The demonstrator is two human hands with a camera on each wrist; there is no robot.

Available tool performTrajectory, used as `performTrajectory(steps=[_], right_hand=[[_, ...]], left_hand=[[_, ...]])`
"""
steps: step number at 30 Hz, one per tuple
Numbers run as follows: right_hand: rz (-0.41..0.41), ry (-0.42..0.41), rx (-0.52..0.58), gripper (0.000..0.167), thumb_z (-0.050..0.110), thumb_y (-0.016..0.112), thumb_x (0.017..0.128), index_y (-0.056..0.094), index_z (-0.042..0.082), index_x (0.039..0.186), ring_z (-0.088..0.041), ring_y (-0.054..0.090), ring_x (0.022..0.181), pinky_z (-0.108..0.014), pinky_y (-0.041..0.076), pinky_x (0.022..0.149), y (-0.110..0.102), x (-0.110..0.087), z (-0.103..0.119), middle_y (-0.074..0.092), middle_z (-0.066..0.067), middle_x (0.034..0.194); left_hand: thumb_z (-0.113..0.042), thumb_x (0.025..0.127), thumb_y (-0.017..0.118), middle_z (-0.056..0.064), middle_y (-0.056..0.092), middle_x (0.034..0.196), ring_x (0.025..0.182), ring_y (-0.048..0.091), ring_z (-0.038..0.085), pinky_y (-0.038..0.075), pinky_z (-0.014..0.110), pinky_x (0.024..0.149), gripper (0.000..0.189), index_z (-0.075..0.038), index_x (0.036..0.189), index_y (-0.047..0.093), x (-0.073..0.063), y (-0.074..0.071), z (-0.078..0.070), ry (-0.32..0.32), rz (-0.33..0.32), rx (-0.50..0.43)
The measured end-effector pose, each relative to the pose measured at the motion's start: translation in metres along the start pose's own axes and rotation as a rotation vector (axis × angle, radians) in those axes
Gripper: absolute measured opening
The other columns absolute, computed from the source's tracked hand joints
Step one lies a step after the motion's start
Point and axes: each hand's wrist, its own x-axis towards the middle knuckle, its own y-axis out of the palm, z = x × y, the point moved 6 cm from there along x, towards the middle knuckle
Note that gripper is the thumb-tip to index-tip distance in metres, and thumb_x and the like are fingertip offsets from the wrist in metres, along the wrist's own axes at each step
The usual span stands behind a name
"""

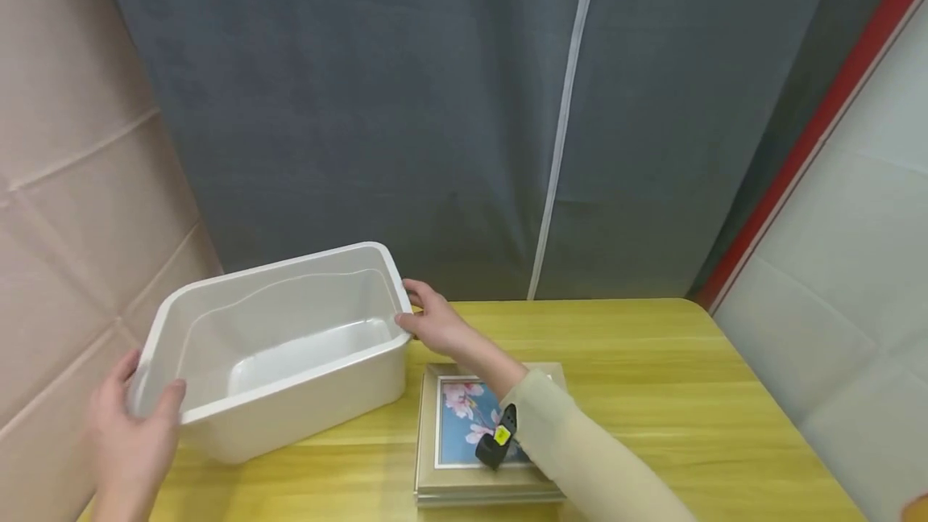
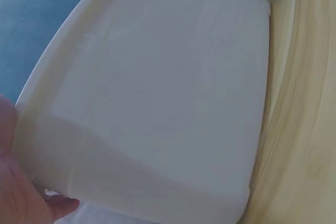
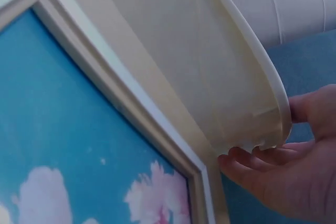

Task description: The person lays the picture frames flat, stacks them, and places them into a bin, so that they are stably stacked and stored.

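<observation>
A white plastic bin [image 1: 304, 417] stands on the left part of the table, turned at an angle, its open top showing a bare inside. My left hand [image 1: 138, 425] grips its left rim, thumb over the edge; in the left wrist view the hand [image 2: 21, 187] is partly cut off beside the bin's wall [image 2: 157, 87]. At the right end, my right hand [image 1: 435, 321] holds the rim. The right wrist view shows the thumb of that hand [image 3: 294, 166] on one side of the rim and its fingers under the bin's outer wall [image 3: 199, 51].
A picture frame [image 1: 428, 457] with pink blossoms on blue lies flat right of the bin, below my right forearm; its edge looks layered, perhaps a stack. The wooden table [image 1: 696, 409] meets a grey curtain [image 1: 362, 103] behind and pale padded walls at the sides.
</observation>
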Motion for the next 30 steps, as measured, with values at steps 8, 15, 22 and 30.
performTrajectory(steps=[8,15,22,30], right_hand=[[-0.007,-0.041,-0.148,0.061,0.006,0.053,0.102,0.029,-0.005,0.157,-0.042,0.057,0.127,-0.049,0.052,0.101,-0.019,-0.005,0.003,0.046,-0.026,0.152],[0.000,-0.076,-0.153,0.059,0.004,0.052,0.102,0.031,-0.004,0.157,-0.042,0.060,0.123,-0.047,0.056,0.094,-0.043,-0.006,-0.001,0.052,-0.029,0.145],[-0.024,-0.034,-0.230,0.060,0.006,0.053,0.102,0.030,-0.006,0.157,-0.040,0.053,0.131,-0.052,0.048,0.106,-0.063,-0.010,-0.004,0.047,-0.028,0.150],[-0.085,-0.020,-0.251,0.061,0.004,0.052,0.101,0.028,-0.011,0.155,-0.043,0.052,0.132,-0.053,0.047,0.107,-0.094,-0.023,-0.012,0.046,-0.032,0.149]], left_hand=[[-0.014,0.099,0.052,0.025,0.030,0.161,0.141,0.032,0.039,0.024,0.037,0.121,0.066,-0.010,0.161,0.032,0.008,0.032,-0.001,-0.152,0.161,-0.126],[-0.014,0.099,0.051,0.024,0.032,0.161,0.145,0.030,0.041,0.021,0.046,0.123,0.063,-0.006,0.159,0.034,0.011,0.055,-0.015,-0.130,0.184,-0.172],[-0.012,0.097,0.052,0.028,0.036,0.157,0.144,0.032,0.044,0.023,0.050,0.122,0.062,-0.001,0.156,0.038,0.010,0.074,-0.026,-0.075,0.186,-0.172],[-0.010,0.096,0.051,0.032,0.041,0.152,0.136,0.039,0.051,0.031,0.061,0.115,0.062,0.003,0.155,0.038,0.006,0.105,-0.048,-0.006,0.258,-0.150]])
